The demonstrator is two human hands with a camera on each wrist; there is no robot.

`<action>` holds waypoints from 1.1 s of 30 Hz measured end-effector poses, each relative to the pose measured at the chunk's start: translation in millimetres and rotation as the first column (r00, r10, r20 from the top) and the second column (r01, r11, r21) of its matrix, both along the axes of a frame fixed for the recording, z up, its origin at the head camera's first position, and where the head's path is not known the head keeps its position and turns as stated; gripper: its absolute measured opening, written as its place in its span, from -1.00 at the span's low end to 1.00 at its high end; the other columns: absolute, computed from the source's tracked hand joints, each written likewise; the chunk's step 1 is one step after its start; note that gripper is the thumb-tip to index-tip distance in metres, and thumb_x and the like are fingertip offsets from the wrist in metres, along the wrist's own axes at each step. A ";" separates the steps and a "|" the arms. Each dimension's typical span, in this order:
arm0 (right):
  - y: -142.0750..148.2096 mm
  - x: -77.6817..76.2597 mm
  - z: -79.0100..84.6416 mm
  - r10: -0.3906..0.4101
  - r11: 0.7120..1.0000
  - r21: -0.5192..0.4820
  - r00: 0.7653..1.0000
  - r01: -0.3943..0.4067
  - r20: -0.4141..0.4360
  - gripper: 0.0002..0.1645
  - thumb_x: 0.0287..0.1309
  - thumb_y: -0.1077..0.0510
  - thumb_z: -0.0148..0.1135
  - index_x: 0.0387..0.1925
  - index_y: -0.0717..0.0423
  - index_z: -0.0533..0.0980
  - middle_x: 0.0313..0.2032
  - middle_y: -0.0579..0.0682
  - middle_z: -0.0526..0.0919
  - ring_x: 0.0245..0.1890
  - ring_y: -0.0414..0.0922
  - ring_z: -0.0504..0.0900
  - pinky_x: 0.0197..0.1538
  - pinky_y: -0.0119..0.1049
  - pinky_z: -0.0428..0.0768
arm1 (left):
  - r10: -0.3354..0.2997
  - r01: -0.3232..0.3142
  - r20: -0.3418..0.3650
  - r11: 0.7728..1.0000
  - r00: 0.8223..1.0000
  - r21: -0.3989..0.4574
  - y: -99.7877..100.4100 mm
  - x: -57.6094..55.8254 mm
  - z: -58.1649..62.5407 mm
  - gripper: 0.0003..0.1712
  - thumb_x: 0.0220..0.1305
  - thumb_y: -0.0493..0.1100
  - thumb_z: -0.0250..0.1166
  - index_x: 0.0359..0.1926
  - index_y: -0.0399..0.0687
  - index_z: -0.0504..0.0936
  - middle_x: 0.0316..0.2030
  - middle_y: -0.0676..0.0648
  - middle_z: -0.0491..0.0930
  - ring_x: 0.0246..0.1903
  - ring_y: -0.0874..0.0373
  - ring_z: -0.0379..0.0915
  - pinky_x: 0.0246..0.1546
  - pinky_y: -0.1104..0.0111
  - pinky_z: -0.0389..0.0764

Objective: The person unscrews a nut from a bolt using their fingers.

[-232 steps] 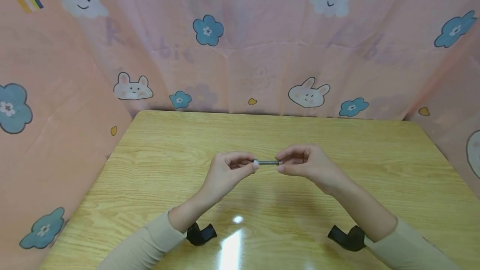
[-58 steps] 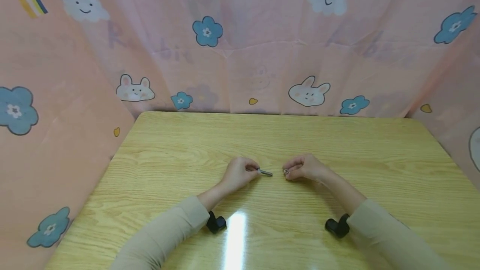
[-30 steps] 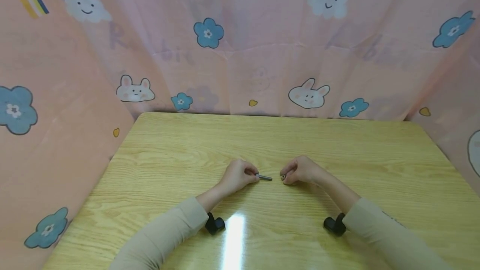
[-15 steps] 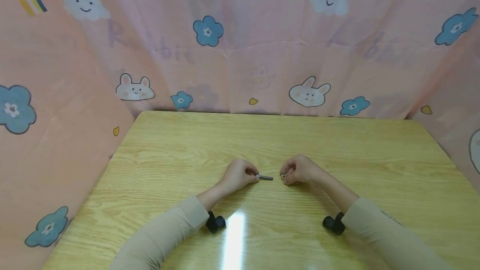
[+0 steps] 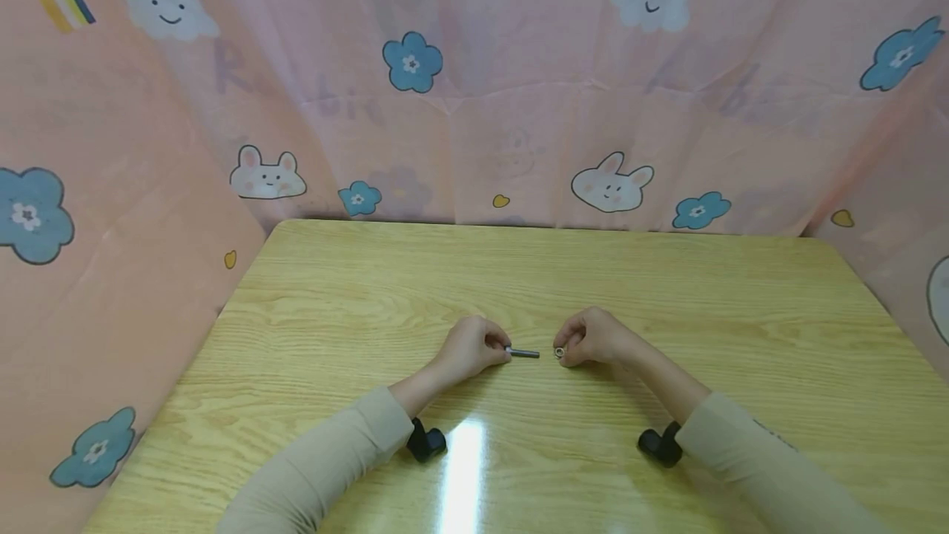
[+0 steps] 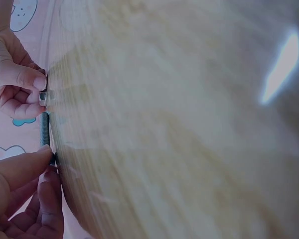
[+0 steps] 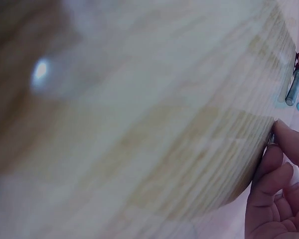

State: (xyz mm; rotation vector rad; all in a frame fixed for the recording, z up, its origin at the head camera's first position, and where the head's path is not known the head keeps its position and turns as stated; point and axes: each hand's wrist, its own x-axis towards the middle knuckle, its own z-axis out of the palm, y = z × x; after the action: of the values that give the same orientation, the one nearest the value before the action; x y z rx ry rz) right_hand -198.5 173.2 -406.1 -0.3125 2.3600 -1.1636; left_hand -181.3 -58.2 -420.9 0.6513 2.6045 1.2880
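A threaded metal bolt (image 5: 525, 353) points rightward over the table, its head end pinched by the thumb and fingers of my left hand (image 5: 473, 344). In the left wrist view the thread of the bolt (image 6: 45, 128) shows plainly, while its head is mostly covered by fingertips. Facing the bolt's free end, a small metal nut (image 5: 559, 352) is pinched between thumb and finger of my right hand (image 5: 596, 336). A short gap separates nut and bolt tip. The right wrist view shows the bolt's tip (image 7: 290, 99) beyond the right fingertips, which largely hide the nut.
Both hands are low over a wood-grain table (image 5: 356, 270). A pink patterned cloth (image 5: 489, 130) rises behind it and along the sides. Black wrist cameras (image 5: 427, 442) sit at both cuffs, and a bright reflection lies on the table's near part.
Earlier the nut was at the bolt's end with both hands together and higher; then they stood apart. Since then both hands have lowered slightly, with only small shifts in the last second.
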 end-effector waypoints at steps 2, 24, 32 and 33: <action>0.0 -1.1 -0.9 0.003 1.000 0.004 1.000 -0.003 -0.005 -0.77 -0.17 0.40 0.39 -0.35 0.30 0.61 -0.61 -0.06 0.54 -0.57 -0.22 0.43 -0.45 -0.36 0.44 | 0.002 -0.002 0.005 1.000 1.000 0.007 -0.8 -0.5 0.2 -0.91 0.00 -0.39 0.39 -0.39 -0.30 0.69 -0.49 -0.05 0.63 -0.52 0.33 0.44 -0.47 0.55 0.47; 24.0 -0.8 10.6 0.039 0.993 -0.114 0.999 -0.038 0.004 -0.61 0.01 0.24 0.33 -0.12 0.40 0.55 -0.37 0.07 0.68 -0.34 -0.14 0.61 -0.23 -0.30 0.56 | 0.013 -0.018 0.079 0.998 0.997 0.059 -15.5 -2.0 9.1 -0.79 0.05 -0.32 0.39 -0.25 -0.33 0.67 -0.42 -0.04 0.63 -0.45 0.27 0.49 -0.42 0.50 0.51; 38.3 7.5 24.4 0.080 0.995 -0.029 0.963 -0.090 -0.259 -0.63 0.22 0.12 0.18 -0.02 0.30 0.53 -0.16 0.12 0.63 -0.20 -0.05 0.58 -0.18 -0.17 0.56 | 0.047 -0.037 -0.137 0.996 0.990 0.078 -34.5 -2.3 30.9 -0.71 0.19 -0.12 0.31 -0.11 -0.20 0.65 -0.31 0.00 0.65 -0.33 0.24 0.53 -0.28 0.36 0.55; 40.1 8.9 27.1 0.089 0.996 0.010 0.941 -0.091 -0.325 -0.63 0.23 0.11 0.18 -0.02 0.26 0.54 -0.13 0.11 0.63 -0.15 -0.03 0.58 -0.14 -0.12 0.55 | 0.044 -0.034 -0.189 0.998 0.981 0.059 -38.4 -1.9 34.4 -0.69 0.20 -0.11 0.30 -0.09 -0.18 0.65 -0.27 0.00 0.65 -0.29 0.23 0.53 -0.25 0.33 0.55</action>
State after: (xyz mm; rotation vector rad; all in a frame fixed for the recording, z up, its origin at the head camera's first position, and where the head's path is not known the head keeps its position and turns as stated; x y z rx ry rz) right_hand -189.7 213.3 -378.9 -0.6528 2.5909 -1.1476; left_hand -183.1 -96.6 -386.5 0.7721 2.7534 1.3776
